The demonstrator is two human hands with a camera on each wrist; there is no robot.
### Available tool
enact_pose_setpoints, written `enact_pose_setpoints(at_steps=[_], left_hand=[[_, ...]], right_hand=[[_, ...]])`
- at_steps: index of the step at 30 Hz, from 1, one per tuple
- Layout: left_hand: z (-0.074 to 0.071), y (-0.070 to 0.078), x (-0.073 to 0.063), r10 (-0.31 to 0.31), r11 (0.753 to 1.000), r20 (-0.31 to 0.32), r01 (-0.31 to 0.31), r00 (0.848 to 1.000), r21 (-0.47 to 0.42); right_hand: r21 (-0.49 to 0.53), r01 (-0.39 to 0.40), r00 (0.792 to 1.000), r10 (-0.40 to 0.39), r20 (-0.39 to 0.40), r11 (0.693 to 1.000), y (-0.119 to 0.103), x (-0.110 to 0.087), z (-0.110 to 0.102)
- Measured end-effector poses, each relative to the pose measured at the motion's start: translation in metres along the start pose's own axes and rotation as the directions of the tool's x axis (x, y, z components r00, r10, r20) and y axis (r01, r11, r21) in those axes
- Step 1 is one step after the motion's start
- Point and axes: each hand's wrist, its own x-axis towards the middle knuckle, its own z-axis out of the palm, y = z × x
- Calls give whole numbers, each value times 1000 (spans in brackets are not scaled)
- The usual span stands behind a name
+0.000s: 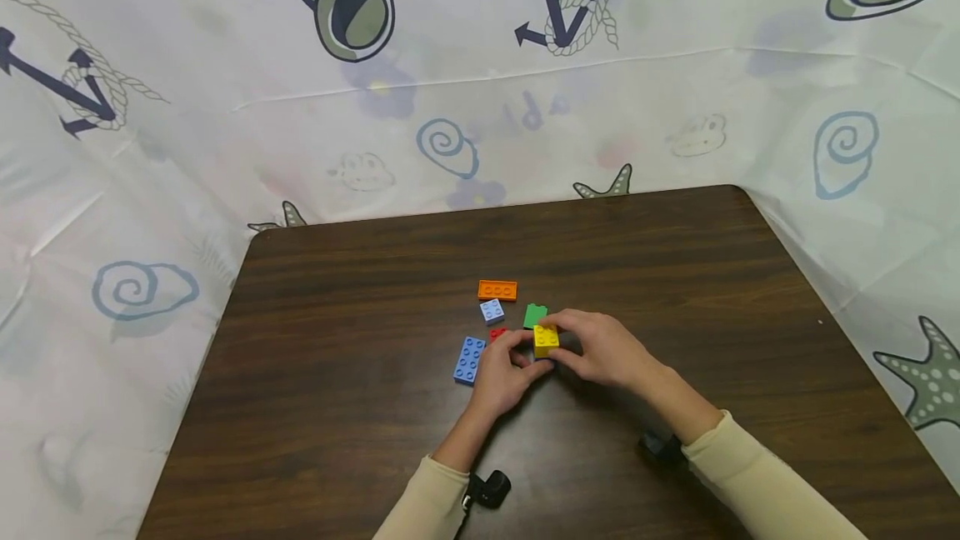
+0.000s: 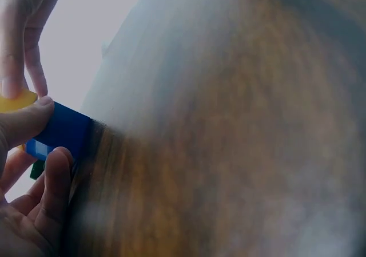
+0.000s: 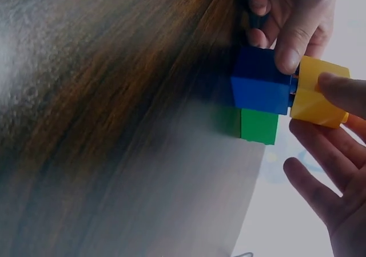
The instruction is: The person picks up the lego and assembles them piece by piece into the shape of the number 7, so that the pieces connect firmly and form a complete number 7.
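Between finger and thumb, my right hand pinches a yellow toy building brick. Under it is a dark blue brick, which my left hand holds from the side; the yellow one hides most of it from the head view. A narrow gap with blue studs shows between the two bricks in the right wrist view. Just beyond them lies a green brick. Beside the left fingers is a red brick, partly covered by that hand. A long blue brick lies to the left of the left hand.
Farther back on the dark wooden table are a small light-blue brick and an orange brick. A patterned white cloth hangs behind and beside the table. Black wrist devices sit at both sleeves.
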Motion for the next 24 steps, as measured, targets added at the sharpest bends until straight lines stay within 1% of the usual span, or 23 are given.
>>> enact_pose_setpoints(at_steps=[4,11,14,17,24], left_hand=[[1,-1,0,-6,1000,0,6,1000,-5],[1,-3,2,-13,1000,1,13,1000,-7],[1,-2,2,-13,1000,0,13,1000,1],[0,-1,2,-12,1000,-1,12,1000,6],[-1,-2,1,-24,1000,5,24,1000,-4]], right_hand=[[-1,-7,1000,8,12,1000,0,0,-2],[-12,4,1000,-4,8,1000,2,0,-2],[-16,3,1000,-3,18,1000,0,0,-1],[-19,-12,999,13,33,1000,-3,1,-2],[-43,-83,994,86,73,996,-7,4,-3]])
